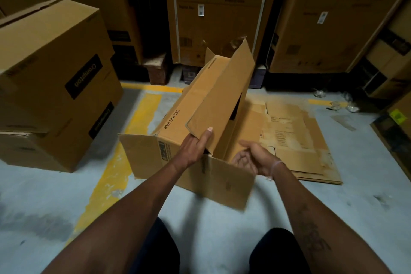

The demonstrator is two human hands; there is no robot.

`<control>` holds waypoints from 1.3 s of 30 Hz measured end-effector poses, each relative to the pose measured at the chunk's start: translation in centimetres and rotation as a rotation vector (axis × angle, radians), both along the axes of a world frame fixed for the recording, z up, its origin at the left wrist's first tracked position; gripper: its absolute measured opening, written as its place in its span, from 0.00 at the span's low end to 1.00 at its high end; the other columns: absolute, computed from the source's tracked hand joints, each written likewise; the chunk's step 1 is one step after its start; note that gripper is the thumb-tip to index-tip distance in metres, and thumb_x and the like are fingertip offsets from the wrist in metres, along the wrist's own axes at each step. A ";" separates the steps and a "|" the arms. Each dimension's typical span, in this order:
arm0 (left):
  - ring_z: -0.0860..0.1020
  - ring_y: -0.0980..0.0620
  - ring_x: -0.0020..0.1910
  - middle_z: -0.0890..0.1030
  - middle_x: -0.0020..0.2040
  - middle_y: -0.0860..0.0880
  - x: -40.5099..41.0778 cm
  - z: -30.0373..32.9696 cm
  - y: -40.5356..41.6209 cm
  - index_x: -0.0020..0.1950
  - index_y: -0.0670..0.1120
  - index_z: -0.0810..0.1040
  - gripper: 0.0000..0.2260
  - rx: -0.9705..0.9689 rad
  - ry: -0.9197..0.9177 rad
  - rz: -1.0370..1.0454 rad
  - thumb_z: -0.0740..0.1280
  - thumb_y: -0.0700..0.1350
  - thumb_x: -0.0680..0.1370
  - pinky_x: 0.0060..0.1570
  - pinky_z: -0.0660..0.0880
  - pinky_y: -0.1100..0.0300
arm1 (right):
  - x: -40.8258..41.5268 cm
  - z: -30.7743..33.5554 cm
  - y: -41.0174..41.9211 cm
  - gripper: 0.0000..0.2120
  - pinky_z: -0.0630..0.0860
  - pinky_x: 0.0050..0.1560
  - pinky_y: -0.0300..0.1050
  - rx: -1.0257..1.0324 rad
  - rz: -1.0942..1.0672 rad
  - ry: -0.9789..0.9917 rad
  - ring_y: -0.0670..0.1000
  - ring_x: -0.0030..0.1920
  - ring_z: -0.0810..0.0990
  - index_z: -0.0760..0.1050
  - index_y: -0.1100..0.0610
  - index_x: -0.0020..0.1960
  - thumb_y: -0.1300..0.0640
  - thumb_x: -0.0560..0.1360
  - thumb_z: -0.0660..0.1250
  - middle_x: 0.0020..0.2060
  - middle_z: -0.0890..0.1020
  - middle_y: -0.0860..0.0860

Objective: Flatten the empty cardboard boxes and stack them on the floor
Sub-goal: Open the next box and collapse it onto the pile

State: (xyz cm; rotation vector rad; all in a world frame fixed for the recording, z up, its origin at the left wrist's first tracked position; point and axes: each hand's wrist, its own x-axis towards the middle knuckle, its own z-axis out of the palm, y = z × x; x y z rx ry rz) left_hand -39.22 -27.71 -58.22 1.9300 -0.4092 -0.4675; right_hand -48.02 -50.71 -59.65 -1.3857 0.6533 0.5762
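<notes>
A flattened stack (295,140) already lay on the floor (211,218); the ceiling-fan box (178,122) beside it was half-collapsed, left hand (195,144) pressing its long flap with straight fingers, right hand (251,158) loosely cupped, holding nothing

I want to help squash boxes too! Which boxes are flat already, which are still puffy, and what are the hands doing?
Ceiling fan box: lying on its side, ends open, not yet flat.
Raised flap: standing up.
Left hand: straight fingers against the flap.
Right hand: relaxed, holding nothing.
Flattened cardboard: flat on the floor.
Crompton boxes: stacked, still full-shaped.
</notes>
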 end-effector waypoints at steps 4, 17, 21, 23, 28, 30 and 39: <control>0.71 0.45 0.73 0.74 0.74 0.46 -0.6 -1.1 -1.3 0.79 0.50 0.69 0.30 0.025 -0.025 -0.030 0.61 0.66 0.81 0.74 0.62 0.59 | -2.2 -1.3 0.8 0.26 0.80 0.59 0.67 0.172 0.309 0.127 0.64 0.49 0.85 0.74 0.65 0.69 0.45 0.81 0.65 0.53 0.82 0.65; 0.72 0.48 0.72 0.73 0.75 0.48 0.3 -0.8 -0.9 0.80 0.52 0.66 0.29 0.047 -0.073 -0.131 0.60 0.65 0.82 0.74 0.67 0.52 | 3.6 0.5 3.4 0.21 0.70 0.70 0.68 0.474 -0.261 -0.251 0.66 0.61 0.81 0.83 0.52 0.53 0.40 0.82 0.57 0.64 0.80 0.63; 0.77 0.53 0.66 0.79 0.68 0.52 3.8 2.0 1.2 0.74 0.52 0.72 0.29 -0.071 0.033 -0.071 0.68 0.65 0.78 0.72 0.71 0.49 | 7.6 0.5 8.0 0.24 0.71 0.69 0.66 0.505 -0.328 -0.252 0.64 0.61 0.81 0.69 0.52 0.76 0.41 0.85 0.57 0.75 0.73 0.59; 0.80 0.60 0.58 0.81 0.61 0.57 5.9 3.7 3.6 0.66 0.54 0.76 0.17 -0.142 0.003 -0.017 0.73 0.55 0.79 0.70 0.73 0.50 | 9.0 1.4 11.9 0.10 0.68 0.69 0.70 0.582 -0.410 -0.320 0.64 0.56 0.82 0.71 0.49 0.66 0.50 0.86 0.58 0.76 0.70 0.60; 0.85 0.57 0.53 0.86 0.53 0.55 10.1 5.7 10.4 0.58 0.51 0.82 0.20 -0.280 -0.123 0.403 0.81 0.55 0.71 0.60 0.81 0.49 | 12.6 3.4 24.6 0.16 0.74 0.64 0.58 0.819 -0.625 -0.412 0.57 0.56 0.81 0.67 0.55 0.73 0.63 0.87 0.56 0.71 0.73 0.60; 0.83 0.50 0.59 0.84 0.59 0.49 10.6 4.8 12.8 0.67 0.47 0.77 0.34 -0.245 -0.163 0.603 0.82 0.59 0.67 0.62 0.80 0.47 | 13.3 3.7 28.4 0.22 0.72 0.69 0.57 0.702 -0.444 -0.409 0.56 0.64 0.80 0.62 0.54 0.79 0.62 0.85 0.59 0.66 0.78 0.58; 0.35 0.32 0.80 0.40 0.84 0.39 12.2 1.9 11.8 0.85 0.57 0.44 0.41 0.732 -0.829 0.412 0.68 0.54 0.81 0.69 0.34 0.23 | 13.4 1.7 19.5 0.37 0.57 0.80 0.50 -0.506 0.128 -0.337 0.57 0.82 0.55 0.54 0.54 0.84 0.49 0.82 0.67 0.83 0.53 0.56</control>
